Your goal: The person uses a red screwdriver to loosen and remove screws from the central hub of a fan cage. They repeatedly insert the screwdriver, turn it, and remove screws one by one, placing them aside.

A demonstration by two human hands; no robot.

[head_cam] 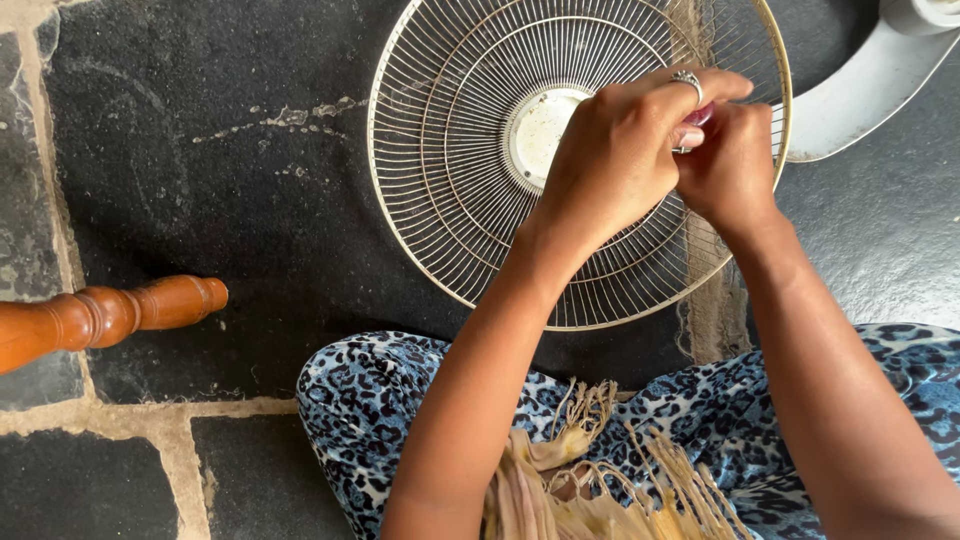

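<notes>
A round cream wire fan grille (pixel 450 150) lies flat on the dark stone floor, its solid centre disc (pixel 540 130) showing. Both my hands hover over the grille's right half, pressed together. My left hand (pixel 620 150), with a ring on one finger, has its fingers curled around a small pink object (pixel 697 117) that peeks out between the hands. My right hand (pixel 730 165) is closed against the same small thing from the right. What exactly the small object is cannot be told.
A turned wooden furniture leg (pixel 100 315) juts in from the left edge. A white fan part (pixel 860 90) lies at the upper right. My lap, in blue leopard-print cloth (pixel 380 400) with a beige fringed scarf (pixel 590 480), fills the bottom.
</notes>
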